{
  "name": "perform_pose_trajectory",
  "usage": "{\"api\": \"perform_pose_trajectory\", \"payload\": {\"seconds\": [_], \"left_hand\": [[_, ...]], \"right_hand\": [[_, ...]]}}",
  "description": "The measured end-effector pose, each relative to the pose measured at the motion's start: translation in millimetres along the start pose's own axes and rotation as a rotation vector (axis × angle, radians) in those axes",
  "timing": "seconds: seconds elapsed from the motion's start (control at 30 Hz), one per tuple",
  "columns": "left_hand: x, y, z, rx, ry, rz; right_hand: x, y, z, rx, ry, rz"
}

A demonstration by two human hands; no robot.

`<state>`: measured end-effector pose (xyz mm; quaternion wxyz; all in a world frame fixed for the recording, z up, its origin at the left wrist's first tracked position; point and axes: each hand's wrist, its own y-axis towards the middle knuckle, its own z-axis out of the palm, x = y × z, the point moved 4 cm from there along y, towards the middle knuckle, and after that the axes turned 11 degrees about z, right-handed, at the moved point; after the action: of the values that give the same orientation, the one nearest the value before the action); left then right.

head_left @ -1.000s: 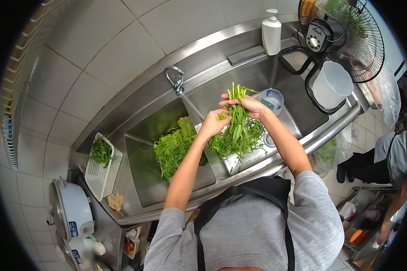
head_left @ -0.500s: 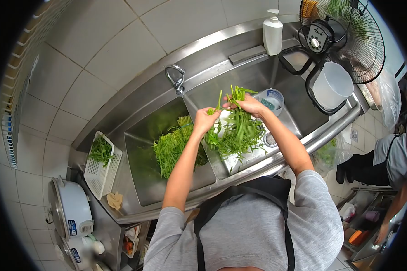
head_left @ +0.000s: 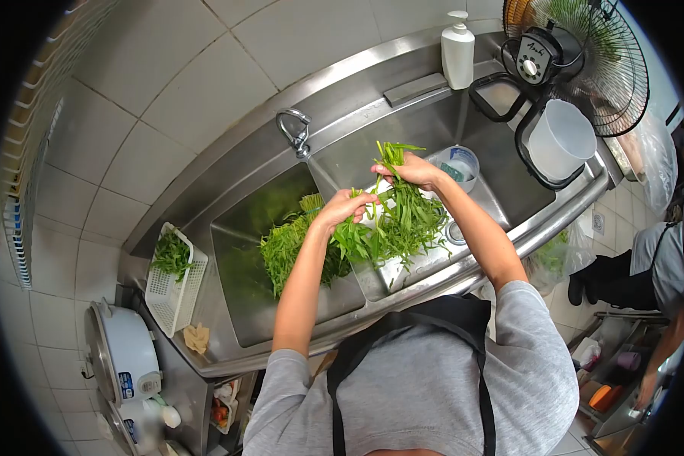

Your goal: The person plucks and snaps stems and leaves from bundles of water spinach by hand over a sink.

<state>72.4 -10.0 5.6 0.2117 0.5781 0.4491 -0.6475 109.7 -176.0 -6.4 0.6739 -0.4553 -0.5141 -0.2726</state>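
Observation:
My right hand (head_left: 416, 171) is closed round a bunch of leafy greens (head_left: 411, 226), stem ends up and long narrow leaves hanging over the right sink basin. Just left of it and a little lower, my left hand (head_left: 348, 207) pinches stems of the same leafy greens at the bunch's left side. Below the hands a white surface in the basin shows partly, mostly covered by leaves. In the left basin (head_left: 239, 292) lies a larger heap of greens (head_left: 289, 247), some stems bundled at its top, partly behind my left forearm.
A faucet (head_left: 295, 133) rises behind the basins. At left stands a white basket (head_left: 194, 285) with greens inside. A clear tub (head_left: 457, 167), pump bottle (head_left: 457, 53), translucent container (head_left: 561, 143) and fan (head_left: 577, 64) are at right. Another person (head_left: 638, 266) works at far right.
My left hand has moved slightly lower and closer to the bunch; the stem it held upright now points down among the leaves. My right hand still grips the greens.

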Motion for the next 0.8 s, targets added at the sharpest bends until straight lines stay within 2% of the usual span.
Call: {"api": "perform_pose_trajectory", "payload": {"seconds": [0.2,0.3,0.33,0.43,0.47,0.57,0.7,0.8], "left_hand": [[-3.0,-4.7,-5.1,-0.047,0.037,0.003],[20.1,1.3,-17.7,-0.138,0.211,0.011],[28.8,4.8,-22.6,-0.198,0.310,0.028],[26.3,6.5,-27.5,-0.490,0.646,0.412],[27.2,9.9,-28.6,-0.536,0.601,0.422],[-19.6,0.7,-0.1,-0.383,0.562,0.401],[-23.0,12.4,26.8,-0.251,0.692,0.275],[-25.6,14.4,34.5,-0.300,0.681,0.328]], "right_hand": [[-2.9,3.3,-7.9,-0.048,-0.010,0.056],[-18.5,13.2,-27.2,-0.052,0.192,0.084],[-18.3,8.4,-31.2,0.031,0.311,0.100],[-18.8,-0.8,-38.0,0.125,0.464,0.037],[-19.4,-4.3,-39.3,0.188,0.493,0.040],[-16.4,-11.0,-31.7,0.244,0.542,0.013],[-12.4,-8.2,-9.9,0.317,0.567,-0.046],[-13.0,-2.3,1.3,0.235,0.538,-0.062]]}}
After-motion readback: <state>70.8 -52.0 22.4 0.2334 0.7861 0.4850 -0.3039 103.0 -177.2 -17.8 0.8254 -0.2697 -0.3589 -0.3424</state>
